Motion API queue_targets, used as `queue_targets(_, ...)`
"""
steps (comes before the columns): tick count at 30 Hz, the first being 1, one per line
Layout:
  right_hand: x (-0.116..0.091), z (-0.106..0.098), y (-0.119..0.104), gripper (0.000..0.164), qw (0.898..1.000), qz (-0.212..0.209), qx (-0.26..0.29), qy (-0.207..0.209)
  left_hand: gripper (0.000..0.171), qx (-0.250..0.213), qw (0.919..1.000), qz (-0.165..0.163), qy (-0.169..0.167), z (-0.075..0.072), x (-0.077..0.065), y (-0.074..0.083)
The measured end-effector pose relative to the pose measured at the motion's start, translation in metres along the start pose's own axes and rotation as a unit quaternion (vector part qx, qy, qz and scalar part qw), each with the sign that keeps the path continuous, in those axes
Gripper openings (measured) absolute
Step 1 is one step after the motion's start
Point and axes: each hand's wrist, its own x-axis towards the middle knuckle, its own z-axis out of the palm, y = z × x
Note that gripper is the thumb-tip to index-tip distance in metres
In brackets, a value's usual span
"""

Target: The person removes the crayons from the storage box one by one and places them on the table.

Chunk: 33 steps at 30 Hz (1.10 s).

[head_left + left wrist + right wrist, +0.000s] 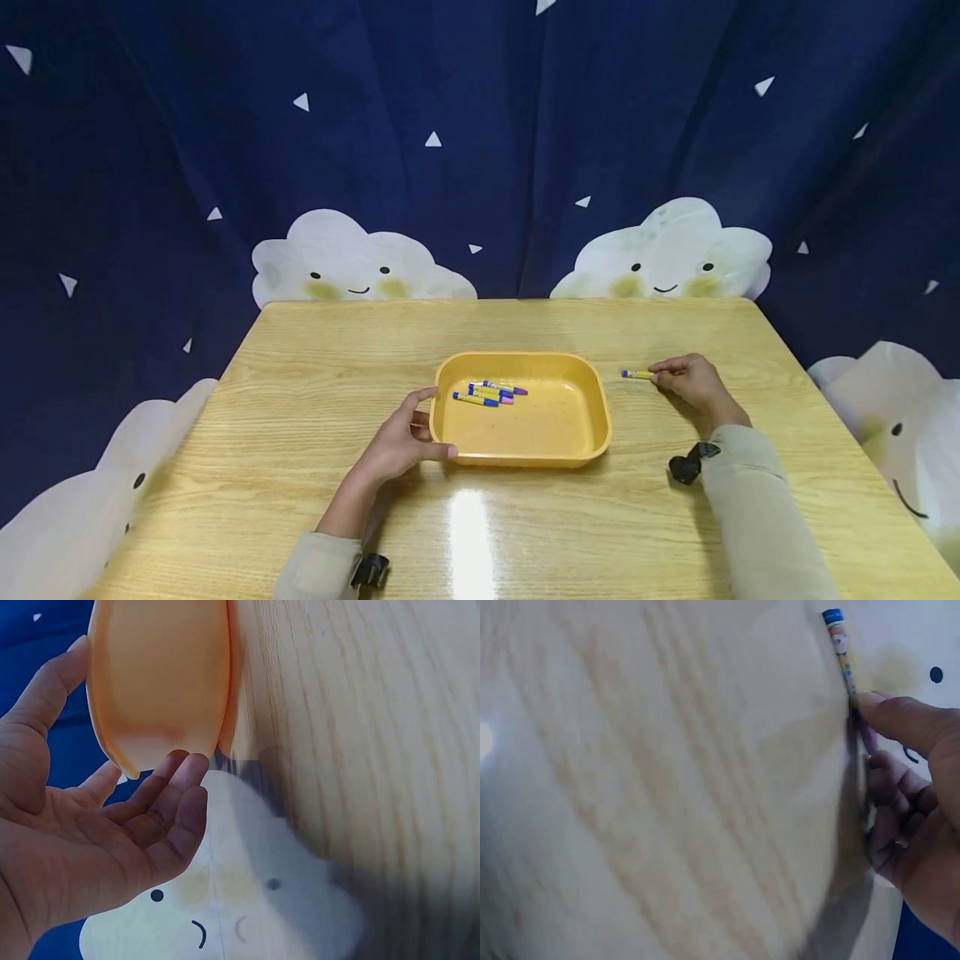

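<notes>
A shallow yellow plastic tray (525, 457) stands on the wooden table. My left hand (401, 437) grips its left end, thumb at the near corner and index finger on the rim farther back. In the left wrist view the other fingers of the left hand (112, 825) curl beside the tray's end wall (161, 682). Several small yellow markers (475, 400) with blue, pink and purple ends lie together in the tray's left half. Right of the tray, my right hand (693, 387) pinches another marker (636, 374); in the right wrist view this marker (838, 641) shows a blue end and printed barrel.
The light wooden table (322, 350) carries a bright glare patch in front of the tray. Behind it hangs a dark blue curtain (480, 75) with white triangles. Smiling cloud shapes (667, 250) line the table's back and side edges.
</notes>
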Motion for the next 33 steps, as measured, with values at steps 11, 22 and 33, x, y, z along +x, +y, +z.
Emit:
queue_targets(11, -0.024, -0.019, -0.053, 0.049, 0.998, 0.011, -0.05, -0.041, 0.096, 0.001, 1.0, 0.004, 0.002, -0.003, -0.001, 0.0)
queue_targets(22, -0.033, -0.027, -0.086, 0.056, 0.995, 0.023, 0.036, -0.094, 0.094, -0.002, 1.0, -0.001, 0.004, 0.0, 0.001, 0.0)
queue_targets(33, -0.03, -0.012, -0.114, 0.055, 0.993, 0.015, 0.052, -0.107, 0.096, 0.014, 0.9998, -0.009, 0.013, 0.0, 0.0, 0.002)
